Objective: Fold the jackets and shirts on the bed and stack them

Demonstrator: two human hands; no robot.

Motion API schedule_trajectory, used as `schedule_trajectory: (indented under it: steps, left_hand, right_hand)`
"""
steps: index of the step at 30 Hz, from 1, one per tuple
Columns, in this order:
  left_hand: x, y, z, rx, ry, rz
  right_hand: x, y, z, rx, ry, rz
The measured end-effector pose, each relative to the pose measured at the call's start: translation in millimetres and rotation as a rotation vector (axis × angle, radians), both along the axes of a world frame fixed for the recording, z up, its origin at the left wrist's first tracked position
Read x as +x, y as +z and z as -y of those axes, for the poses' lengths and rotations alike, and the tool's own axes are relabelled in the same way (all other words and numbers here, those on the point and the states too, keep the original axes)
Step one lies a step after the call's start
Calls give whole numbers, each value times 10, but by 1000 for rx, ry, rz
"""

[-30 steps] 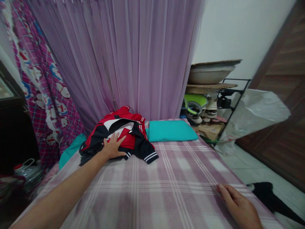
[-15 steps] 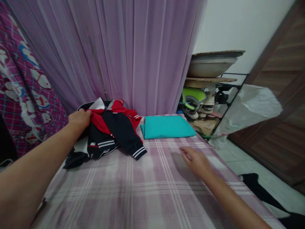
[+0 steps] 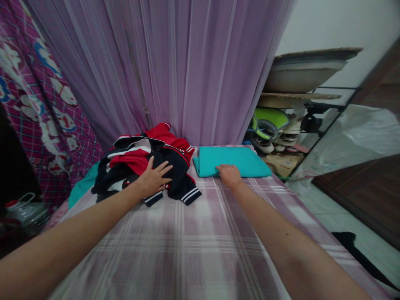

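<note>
My left hand lies flat with fingers spread on a rumpled navy, red and white jacket. The jacket sits in a heap near the curtain, its striped cuffs towards me. At the front edge of a folded teal cloth, my right hand has its fingers curled onto the fabric; the fingertips are partly hidden. The folded cloth lies flat, to the right of the jacket.
A plaid sheet covers the bed. Purple curtains hang behind it. At the right stands a rack with a basin and shoes. More teal fabric shows at the left edge, near a clear plastic container.
My left hand has let go of the jacket's red part and moved right, now resting spread on it. My right hand has moved forward onto the teal cloth. The view has shifted.
</note>
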State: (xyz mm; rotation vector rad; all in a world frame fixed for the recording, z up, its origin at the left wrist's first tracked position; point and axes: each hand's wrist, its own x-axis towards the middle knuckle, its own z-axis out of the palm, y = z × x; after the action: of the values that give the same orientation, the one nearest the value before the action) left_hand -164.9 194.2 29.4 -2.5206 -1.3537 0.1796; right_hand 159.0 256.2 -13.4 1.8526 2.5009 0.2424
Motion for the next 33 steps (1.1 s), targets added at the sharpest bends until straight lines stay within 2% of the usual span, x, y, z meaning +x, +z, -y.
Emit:
schedule_trajectory:
  steps: [4, 6, 8, 10, 13, 16, 18, 20, 22, 24, 25, 27, 30, 33]
  left_hand:
    - [-222, -90, -197, 113, 237, 56]
    - [-228, -85, -248, 80, 324, 65]
    - [-196, -80, -272, 22, 372, 77]
    - [-152, -80, -269, -15, 403, 85]
    - [-60, -96, -181, -22, 416, 77]
    - [99, -161, 47, 17, 397, 98]
    - [230, -248, 272, 61, 370, 158]
    - [342, -375, 529, 93, 343, 243]
    - [391, -543, 794, 104, 343, 321]
    - [354, -739, 1047, 99, 372, 373]
    - [306, -840, 1165, 91, 397, 394]
    - [177, -1027, 1373, 66, 448, 427]
    - [4, -1211, 1583, 89, 519, 487]
    - [-45, -1257, 1650, 92, 560, 559]
  right_hand:
    - [42, 117, -69, -16, -22, 21]
    - [120, 199, -35, -9, -44, 23]
    - [259, 289, 106, 8, -68, 23]
    - [439, 371, 394, 21, -69, 19]
    - [656, 454, 1059, -33, 40, -16]
    - [684, 525, 1687, -227, 287, -165]
    - [622, 583, 1856, -416, 463, -273]
    - [549, 623, 1745, -455, 501, -351]
    - [490, 611, 1416, -266, 356, -380]
    - [437, 540, 1015, -107, 202, -312]
    - [409, 493, 836, -95, 138, -271]
    - [347, 407, 585, -190, 62, -184]
    - [274, 418, 513, -316, 32, -72]
    - [287, 706, 704, -328, 51, -52]
